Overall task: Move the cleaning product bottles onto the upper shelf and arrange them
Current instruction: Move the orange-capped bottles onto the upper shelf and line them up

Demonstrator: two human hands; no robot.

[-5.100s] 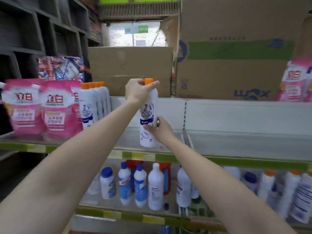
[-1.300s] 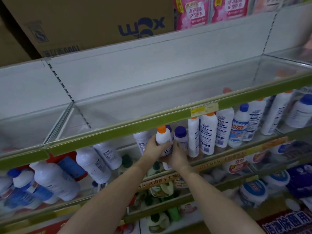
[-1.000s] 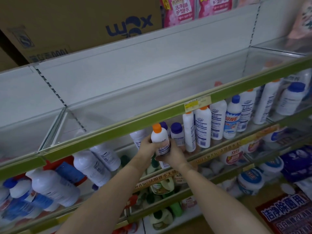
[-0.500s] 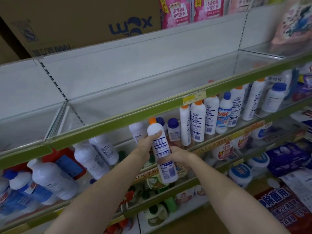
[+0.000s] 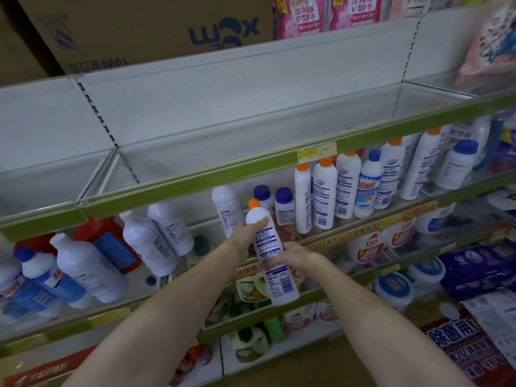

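We grip a white bottle with an orange cap point(image 5: 269, 252) in both hands, out in front of the lower shelf. The fingers of our left hand point(image 5: 245, 237) wrap its shoulder just under the cap; the fingers of our right hand point(image 5: 290, 259) curl round its middle, and its base hangs below them. The bottle tilts, cap up and to the left. Its back label faces us, blue-framed small print we cannot read, with a barcode low down.

Above our fingers runs the upper shelf point(image 5: 195, 180), green-edged, with a yellow price tag point(image 5: 317, 152). To the right of our fingers stand matching orange-capped bottles point(image 5: 325, 194), the logo reading roughly "Muscle". Just behind our fingers are two short blue-capped bottles point(image 5: 283, 208). Left of our fingers lie tipped white bottles point(image 5: 148, 243). Overhead sit a cardboard box point(image 5: 156, 29) printed "wox" and pink pouches point(image 5: 304, 15) with Chinese writing.
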